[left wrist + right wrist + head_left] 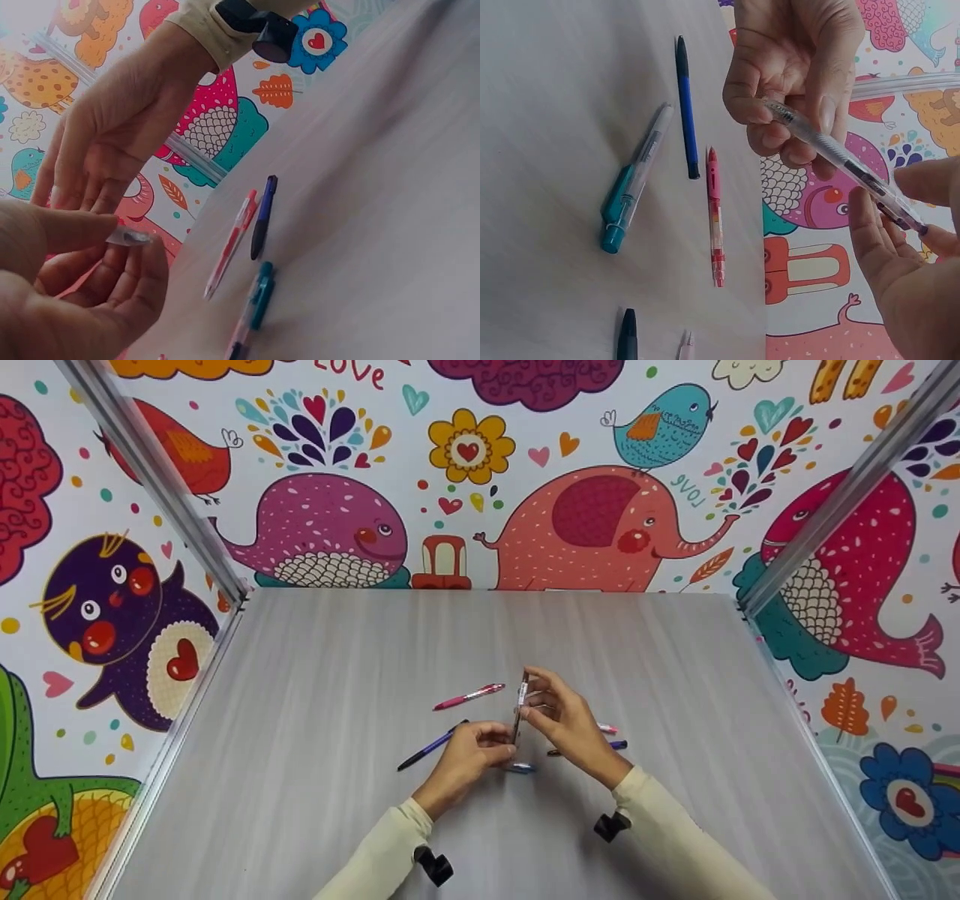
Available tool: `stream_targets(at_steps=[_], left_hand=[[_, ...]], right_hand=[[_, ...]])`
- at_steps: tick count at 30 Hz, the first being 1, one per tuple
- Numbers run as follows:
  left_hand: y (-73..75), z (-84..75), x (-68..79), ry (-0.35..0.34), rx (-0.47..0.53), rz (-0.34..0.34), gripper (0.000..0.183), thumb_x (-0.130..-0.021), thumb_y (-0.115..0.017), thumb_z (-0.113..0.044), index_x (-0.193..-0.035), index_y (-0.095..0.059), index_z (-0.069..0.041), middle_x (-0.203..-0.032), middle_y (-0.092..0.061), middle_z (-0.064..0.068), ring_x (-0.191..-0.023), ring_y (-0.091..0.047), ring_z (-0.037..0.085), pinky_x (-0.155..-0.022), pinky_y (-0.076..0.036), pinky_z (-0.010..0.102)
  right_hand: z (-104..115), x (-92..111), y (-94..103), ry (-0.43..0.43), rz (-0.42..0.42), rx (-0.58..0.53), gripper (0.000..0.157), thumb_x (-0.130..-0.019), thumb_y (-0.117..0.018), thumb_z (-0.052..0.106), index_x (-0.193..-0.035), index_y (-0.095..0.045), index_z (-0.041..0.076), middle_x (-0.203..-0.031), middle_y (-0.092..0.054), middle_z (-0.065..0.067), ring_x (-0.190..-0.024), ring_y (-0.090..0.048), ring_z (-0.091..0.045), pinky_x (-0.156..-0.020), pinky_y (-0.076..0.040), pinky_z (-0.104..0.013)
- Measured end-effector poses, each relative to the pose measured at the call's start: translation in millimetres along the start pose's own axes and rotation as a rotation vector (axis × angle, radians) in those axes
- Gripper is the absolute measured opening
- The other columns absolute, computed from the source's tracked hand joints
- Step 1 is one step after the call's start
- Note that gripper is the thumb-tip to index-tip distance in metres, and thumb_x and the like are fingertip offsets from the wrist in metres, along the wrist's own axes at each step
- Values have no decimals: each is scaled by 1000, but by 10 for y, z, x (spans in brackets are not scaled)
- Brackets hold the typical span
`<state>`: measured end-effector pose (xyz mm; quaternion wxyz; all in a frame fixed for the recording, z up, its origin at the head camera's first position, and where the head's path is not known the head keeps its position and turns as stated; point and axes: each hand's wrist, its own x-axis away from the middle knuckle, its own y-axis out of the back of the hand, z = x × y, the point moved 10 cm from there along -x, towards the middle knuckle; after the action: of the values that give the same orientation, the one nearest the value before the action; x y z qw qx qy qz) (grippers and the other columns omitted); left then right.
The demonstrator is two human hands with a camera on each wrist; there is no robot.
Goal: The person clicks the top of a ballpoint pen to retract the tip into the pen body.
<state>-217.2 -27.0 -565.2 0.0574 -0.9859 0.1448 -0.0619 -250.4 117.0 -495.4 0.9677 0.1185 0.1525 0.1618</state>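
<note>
A slim pen with a clear barrel (840,154) is held up above the table between both hands. The left hand (471,748) pinches its lower end between thumb and fingers. Higher up, the right hand (564,720) grips the other end, thumb on one side and fingertips on the other. In the left wrist view, only a short clear end of the pen (129,237) shows past the left thumb. Below the hands lies a clear pen with teal parts (637,180), partly hidden by the left hand in the head view.
Left of the hands lie a pink pen (469,697) and a blue pen (431,746). Right of them, a dark blue pen (263,217) lies beside a red-and-clear pen (231,244). Cartoon-printed walls with metal corner posts (840,495) enclose the grey table (300,660).
</note>
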Motion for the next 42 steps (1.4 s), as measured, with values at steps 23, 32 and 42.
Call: stream_targets(at_steps=[23, 32, 42], left_hand=[[323, -225, 93, -211, -468, -105, 14, -98, -78, 1, -111, -83, -3, -103, -80, 5, -97, -73, 17, -86, -59, 30], [334, -333, 92, -293, -557, -90, 12, -97, -80, 2, -108, -82, -2, -101, -78, 7, -94, -71, 16, -86, -61, 32], [277, -357, 68, -331, -599, -59, 11, -97, -79, 3, -108, -82, -1, -102, -78, 6, -95, -71, 18, -86, -61, 33]], right_hand=[[-134, 105, 137, 14, 44, 25, 21, -101, -78, 2, -120, -69, -2, -110, -78, -14, -97, -78, -27, -87, -64, -30], [-169, 142, 185, 38, 85, 226, 17, -100, -81, 6, -114, -75, 11, -108, -78, 1, -98, -76, -18, -92, -64, -37], [-48, 198, 177, 221, 118, 360, 23, -93, -85, -3, -109, -77, 11, -109, -74, 4, -97, -74, -15, -86, -65, -36]])
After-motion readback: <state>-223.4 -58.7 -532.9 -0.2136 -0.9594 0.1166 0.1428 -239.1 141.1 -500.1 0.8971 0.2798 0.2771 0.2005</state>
